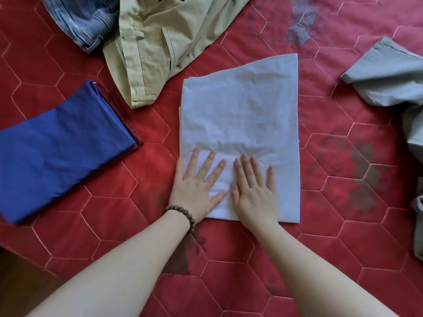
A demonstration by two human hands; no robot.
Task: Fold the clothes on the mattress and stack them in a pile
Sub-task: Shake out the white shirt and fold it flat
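Observation:
A pale blue-white garment (242, 110) lies folded into a tall rectangle in the middle of the red quilted mattress (343, 225). My left hand (198, 181), with a bead bracelet on the wrist, presses flat on the garment's near left part, fingers spread. Beside it, my right hand (254, 188) lies flat on the near middle of the same garment. To the left sits a pile of folded clothes with a blue garment (61, 149) on top and a dark red one under it.
Loose beige trousers (158, 44) and blue jeans (87, 19) lie crumpled at the back left. A grey-green garment (389, 74) lies unfolded at the right edge. A dark floor strip shows at the near left corner.

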